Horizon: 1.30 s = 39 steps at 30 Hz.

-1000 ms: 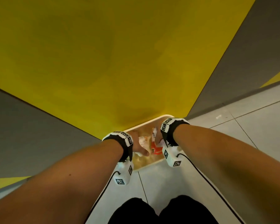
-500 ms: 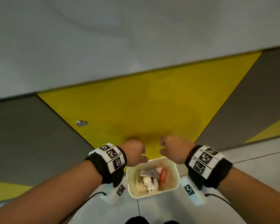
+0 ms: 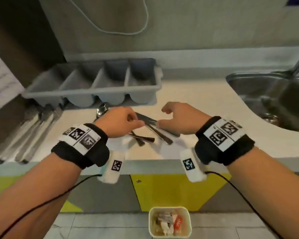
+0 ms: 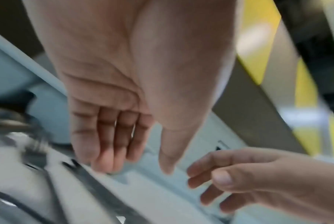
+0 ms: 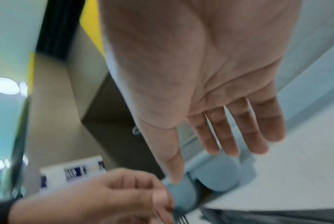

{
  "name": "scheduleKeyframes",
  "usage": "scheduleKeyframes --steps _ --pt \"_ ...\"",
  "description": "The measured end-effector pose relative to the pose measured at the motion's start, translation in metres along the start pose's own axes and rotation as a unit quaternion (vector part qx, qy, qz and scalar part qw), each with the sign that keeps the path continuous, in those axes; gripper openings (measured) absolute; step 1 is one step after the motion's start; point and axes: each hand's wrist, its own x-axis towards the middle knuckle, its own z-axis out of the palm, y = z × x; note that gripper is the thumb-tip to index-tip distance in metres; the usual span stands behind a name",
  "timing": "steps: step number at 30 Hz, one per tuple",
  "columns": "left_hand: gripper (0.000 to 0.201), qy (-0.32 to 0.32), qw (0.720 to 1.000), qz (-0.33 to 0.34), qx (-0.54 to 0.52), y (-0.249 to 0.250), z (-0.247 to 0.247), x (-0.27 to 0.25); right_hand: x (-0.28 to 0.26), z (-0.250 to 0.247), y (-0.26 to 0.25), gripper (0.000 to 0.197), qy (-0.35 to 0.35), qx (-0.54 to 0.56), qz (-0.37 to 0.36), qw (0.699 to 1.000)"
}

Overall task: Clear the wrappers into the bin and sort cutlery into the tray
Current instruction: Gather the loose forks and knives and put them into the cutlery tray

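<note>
Head view: nearest, on the tiled floor, a cream bin [image 3: 170,210] is seen with crumpled wrappers [image 3: 167,220] inside it. Above it, over the white surface [image 3: 193,94], both hands are held close together. The left hand [image 3: 122,122] is curled, and whether its fingers grasp any piece cannot be told; the right hand [image 3: 181,120] is released, fingers straight in the wrist view. Loose cutlery [image 3: 152,133] is spread beneath them, forks [image 3: 26,133] are lined up at left, and the grey four-compartment cutlery tray [image 3: 95,80] is set beyond, beside a steel sink [image 3: 273,95].
</note>
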Motion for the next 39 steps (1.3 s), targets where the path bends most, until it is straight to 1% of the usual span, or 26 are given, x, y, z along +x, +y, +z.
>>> scheduleKeyframes --steps 1,2,4,5,7,9,10,12,14,16,21,22,24,28,32,35,39 --pt "0.051 0.022 0.998 -0.047 0.039 -0.01 -0.004 0.008 0.015 0.003 -0.005 0.066 -0.016 -0.036 0.011 0.999" --pt "0.062 0.021 0.993 -0.087 0.077 -0.018 -0.006 0.014 0.028 0.008 -0.008 0.071 -0.029 -0.069 0.021 0.997" --pt "0.077 -0.024 0.982 -0.146 0.117 -0.029 -0.006 0.017 0.047 0.018 -0.014 0.073 -0.057 -0.111 0.045 0.991" --pt "0.08 -0.053 0.977 -0.167 0.118 -0.032 -0.002 0.017 0.052 0.023 -0.015 0.068 -0.072 -0.125 0.06 0.988" --pt "0.08 -0.092 0.973 -0.184 0.108 -0.033 0.007 0.016 0.059 0.034 -0.017 0.054 -0.091 -0.147 0.085 0.981" --pt "0.081 -0.096 0.972 -0.18 0.119 -0.028 0.016 0.014 0.063 0.041 -0.017 0.039 -0.078 -0.157 0.102 0.979" --pt "0.08 -0.089 0.972 -0.17 0.132 -0.025 0.02 0.015 0.065 0.043 -0.017 0.034 -0.07 -0.15 0.111 0.98" --pt "0.074 -0.078 0.974 -0.149 0.153 -0.019 0.024 0.021 0.067 0.043 -0.018 0.031 -0.074 -0.124 0.134 0.98" --pt "0.063 -0.065 0.98 -0.147 0.116 -0.015 0.024 0.029 0.069 0.043 -0.019 0.032 -0.086 -0.111 0.151 0.979" --pt "0.048 -0.059 0.984 -0.152 0.078 -0.015 0.022 0.039 0.071 0.043 -0.019 0.03 -0.092 -0.114 0.157 0.977" --pt "0.023 -0.057 0.986 -0.152 0.045 -0.016 0.024 0.05 0.074 0.046 -0.023 0.018 -0.097 -0.118 0.156 0.976" --pt "0.021 -0.054 0.986 -0.151 0.039 -0.017 0.025 0.051 0.073 0.047 -0.024 0.016 -0.093 -0.119 0.155 0.976" --pt "0.02 -0.047 0.986 -0.159 0.023 -0.02 0.026 0.053 0.073 0.05 -0.026 0.02 -0.086 -0.121 0.155 0.977" --pt "0.019 -0.039 0.978 -0.203 -0.026 -0.024 0.027 0.052 0.071 0.053 -0.025 0.025 -0.084 -0.131 0.155 0.976" --pt "0.013 -0.039 0.975 -0.216 -0.035 -0.019 0.024 0.047 0.068 0.054 -0.025 0.01 -0.06 -0.147 0.152 0.975" --pt "0.015 -0.037 0.974 -0.22 -0.035 -0.014 0.022 0.043 0.066 0.053 -0.03 0.016 -0.052 -0.141 0.142 0.978" --pt "0.015 -0.029 0.973 -0.229 -0.031 -0.007 0.021 0.038 0.063 0.05 -0.031 0.022 -0.075 -0.134 0.127 0.98"
